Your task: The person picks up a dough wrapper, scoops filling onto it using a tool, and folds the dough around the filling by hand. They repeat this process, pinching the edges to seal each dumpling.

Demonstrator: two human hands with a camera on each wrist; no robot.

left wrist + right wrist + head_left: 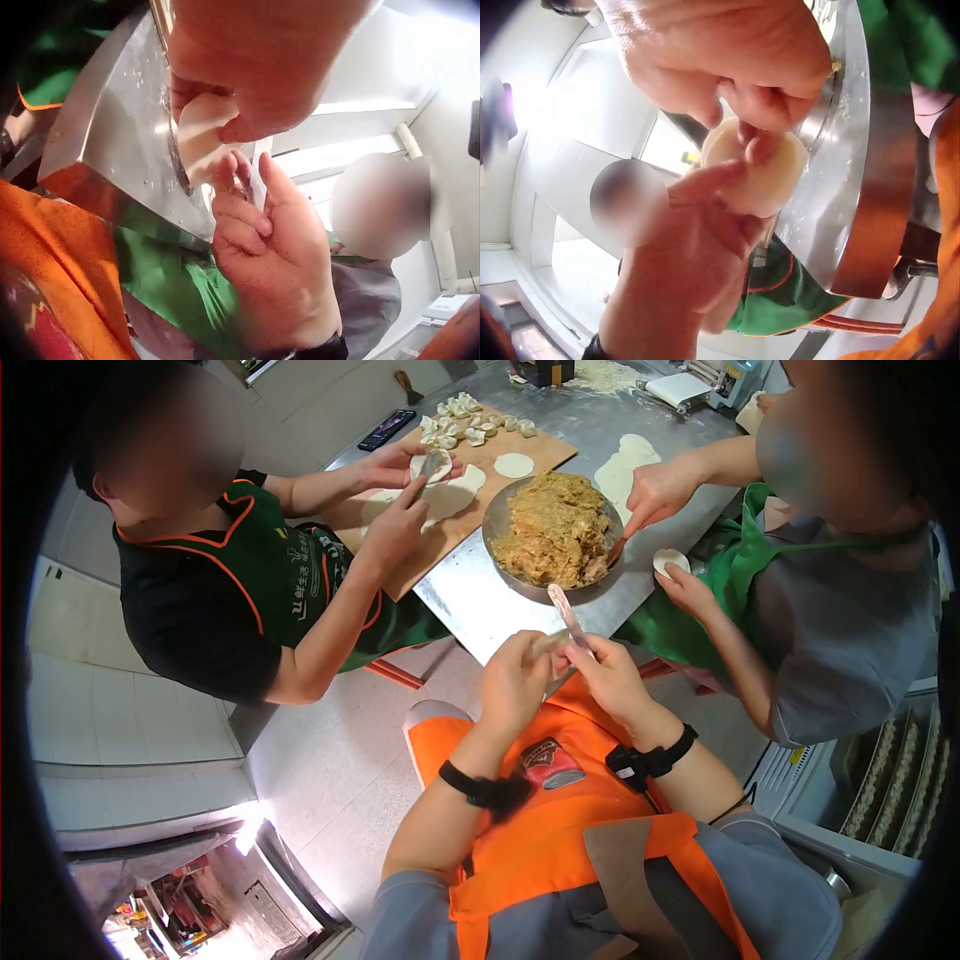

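Just below the round steel bowl [553, 530] of lumpy filling, both hands' fingers [759, 147] pinch a soft, pale, round dumpling wrapper [754, 171] at the steel tabletop [480, 600] edge.

**Counts of what is seen at the steel table**

Three people are seen in the head view, and six bare hands are counted among them. One round metal bowl of minced yellow-brown filling [556, 530] is set at upper centre. One pale wooden board [520, 460] is laid to its left, and on its far end roughly ten folded white dumplings [470, 422] are clustered; the exact figure cannot be told. One loose round dough wrapper [514, 465] is seen on the board. One flat wooden spatula [566, 615] is counted just below the bowl. Two black wrist straps [650, 760] are worn at lower centre. One black remote-shaped object [386, 430] is left at upper left.
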